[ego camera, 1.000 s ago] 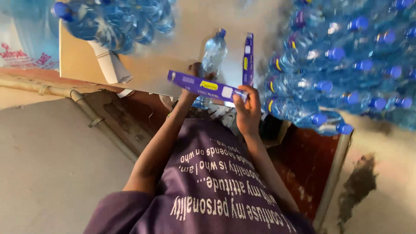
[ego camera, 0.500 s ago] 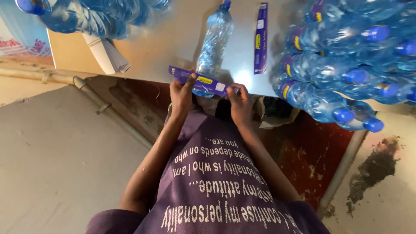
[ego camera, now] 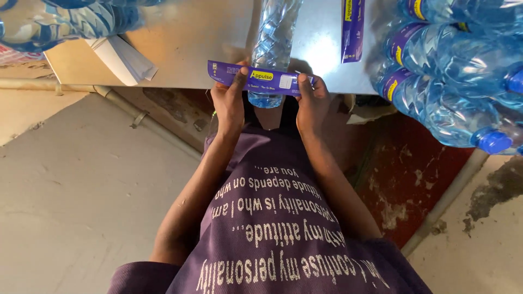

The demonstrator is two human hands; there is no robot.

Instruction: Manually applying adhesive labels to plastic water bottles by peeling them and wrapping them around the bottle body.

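A grey table is seen at the far side, with stacked water bottles heaped on its right. A clear bottle lies at its near edge. Across this bottle a purple label strip is stretched, pinched at its ends by the left hand and right hand.

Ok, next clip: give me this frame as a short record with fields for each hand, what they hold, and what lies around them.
left hand: grips the left part of the purple label strip
right hand: grips the strip's right end
strip: held level, across the lower part of the clear plastic bottle
bottle: lying on the metal table, base toward the person
nearby: second purple label strip on the table; labelled bottles with blue caps piled at right; white papers at left
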